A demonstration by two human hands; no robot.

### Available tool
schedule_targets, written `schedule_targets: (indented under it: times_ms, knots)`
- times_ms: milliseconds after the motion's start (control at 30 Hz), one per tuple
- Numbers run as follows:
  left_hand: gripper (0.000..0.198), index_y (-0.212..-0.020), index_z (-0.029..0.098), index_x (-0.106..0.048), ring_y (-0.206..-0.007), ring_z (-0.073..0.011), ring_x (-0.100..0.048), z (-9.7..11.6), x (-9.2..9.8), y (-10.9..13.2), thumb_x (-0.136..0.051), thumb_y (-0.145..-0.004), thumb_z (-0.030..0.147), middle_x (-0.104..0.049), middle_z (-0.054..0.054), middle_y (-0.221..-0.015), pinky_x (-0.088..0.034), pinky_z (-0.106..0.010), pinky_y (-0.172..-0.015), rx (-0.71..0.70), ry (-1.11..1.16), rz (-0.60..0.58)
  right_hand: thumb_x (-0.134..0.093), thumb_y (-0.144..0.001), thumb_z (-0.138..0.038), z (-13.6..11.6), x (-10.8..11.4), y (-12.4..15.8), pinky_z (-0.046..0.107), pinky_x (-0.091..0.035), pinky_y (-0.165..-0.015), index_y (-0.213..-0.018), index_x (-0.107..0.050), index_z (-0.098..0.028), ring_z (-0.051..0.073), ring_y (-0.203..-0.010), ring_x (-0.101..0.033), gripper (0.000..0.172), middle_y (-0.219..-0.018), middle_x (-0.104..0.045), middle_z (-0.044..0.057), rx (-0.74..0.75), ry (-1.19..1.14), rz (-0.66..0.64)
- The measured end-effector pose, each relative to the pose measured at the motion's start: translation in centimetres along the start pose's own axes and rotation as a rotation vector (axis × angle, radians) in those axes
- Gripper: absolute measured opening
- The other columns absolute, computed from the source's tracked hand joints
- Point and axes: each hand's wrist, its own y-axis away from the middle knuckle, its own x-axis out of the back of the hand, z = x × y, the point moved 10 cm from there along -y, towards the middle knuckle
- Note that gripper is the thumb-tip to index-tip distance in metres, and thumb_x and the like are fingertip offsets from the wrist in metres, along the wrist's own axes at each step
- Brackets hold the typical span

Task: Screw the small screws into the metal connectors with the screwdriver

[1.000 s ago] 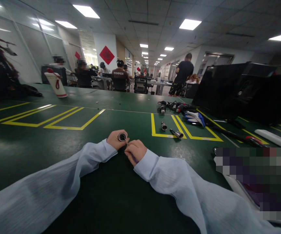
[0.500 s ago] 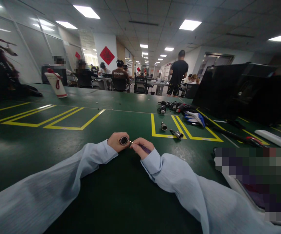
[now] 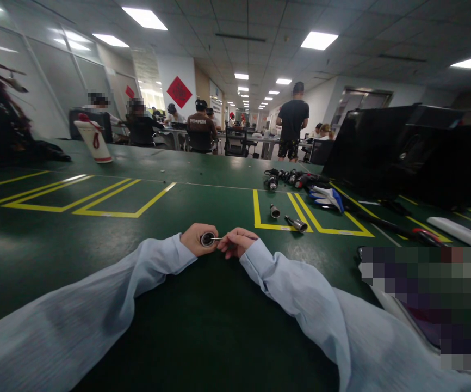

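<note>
My left hand point(image 3: 194, 238) rests on the green table point(image 3: 137, 228) and is closed round a small round metal connector point(image 3: 207, 239), its open end facing me. My right hand point(image 3: 237, 242) is right beside it, fingers pinched on a thin tool point(image 3: 216, 238) whose metal tip points into the connector's opening. Both arms wear pale blue sleeves.
Two loose metal connectors point(image 3: 275, 211) point(image 3: 296, 223) lie in a yellow-taped box ahead. A pile of connectors point(image 3: 284, 177) and a white-blue glove point(image 3: 325, 197) lie beyond, by black cases point(image 3: 386, 147). A white cup point(image 3: 92, 141) stands far left. People sit and stand at the back.
My right hand has turned and shifted, bringing the thin tool level with its tip into the connector. The standing person at the back has walked left.
</note>
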Motion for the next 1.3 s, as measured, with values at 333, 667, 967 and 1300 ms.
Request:
schedule_targets:
  times_ms: [333, 667, 967, 1300]
  knots:
    - [0.013, -0.059, 0.012, -0.049, -0.046, -0.0054, -0.042, -0.9, 0.0, -0.1, -0.055, -0.062, 0.023, -0.049, 0.003, -0.051, -0.036, -0.015, -0.043, 0.037, 0.057, 0.013, -0.066, -0.062, -0.036, 0.5, -0.3, -0.4, 0.021, -0.044, -0.046, -0.062, -0.053, -0.015, 0.011, -0.055, -0.057, 0.024, -0.061, -0.066, 0.002, -0.048, -0.086, -0.056]
    - [0.024, -0.061, 0.012, -0.048, -0.045, -0.0056, -0.042, -0.1, -0.5, 0.0, -0.06, -0.064, 0.033, -0.047, 0.003, -0.053, -0.034, -0.016, -0.043, 0.024, 0.006, -0.056, -0.059, -0.062, -0.045, 0.6, 0.9, -0.7, 0.023, -0.041, -0.042, -0.052, -0.056, -0.016, 0.011, -0.041, -0.052, 0.031, -0.048, -0.062, 0.002, -0.064, -0.075, 0.015]
    - [0.026, -0.064, 0.013, -0.052, -0.048, -0.0072, -0.042, 1.7, -1.4, 0.2, -0.048, -0.074, 0.037, -0.049, 0.001, -0.056, -0.033, -0.018, -0.046, -0.082, -0.147, -0.154, -0.056, -0.064, -0.044, -1.0, 0.5, -0.7, 0.022, -0.023, -0.028, -0.034, -0.05, -0.019, 0.008, -0.024, -0.033, 0.04, -0.024, -0.039, -0.003, 0.056, -0.206, 0.006]
    - [0.027, -0.067, 0.017, -0.054, -0.049, -0.0114, -0.05, 4.9, -3.7, 2.1, -0.04, -0.077, 0.038, -0.055, -0.002, -0.06, -0.034, -0.022, -0.045, -0.147, -0.633, -0.295, -0.033, -0.082, -0.029, -1.5, 1.1, -0.1, 0.02, -0.018, -0.029, -0.032, -0.048, -0.017, 0.008, -0.024, -0.026, 0.053, -0.023, -0.031, -0.002, -0.023, -0.403, 0.033]
